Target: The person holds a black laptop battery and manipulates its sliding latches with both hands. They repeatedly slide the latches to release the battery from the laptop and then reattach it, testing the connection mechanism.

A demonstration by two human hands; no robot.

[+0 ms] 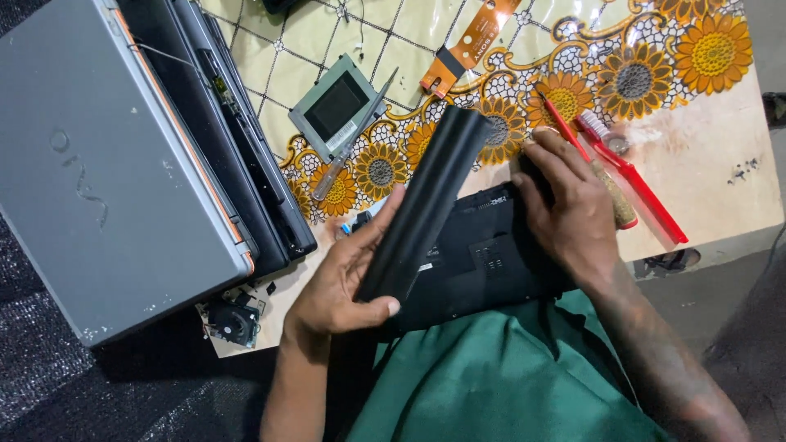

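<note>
Left hand (340,282) grip wraps long black cylindrical laptop battery (426,205), tilted clear of black plastic laptop base (491,262). Right hand (565,213) lies flat on base edge, grip closed on nothing, apparently steadying it on lap beside floral-cloth surface (720,155).

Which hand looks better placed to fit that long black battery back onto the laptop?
Probably the left hand: it already grips the black battery, while the right hand rests on the black laptop base, steadying it.

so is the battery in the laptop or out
Out: the left hand holds the long black battery lifted above the black laptop, which the right hand steadies.
</note>
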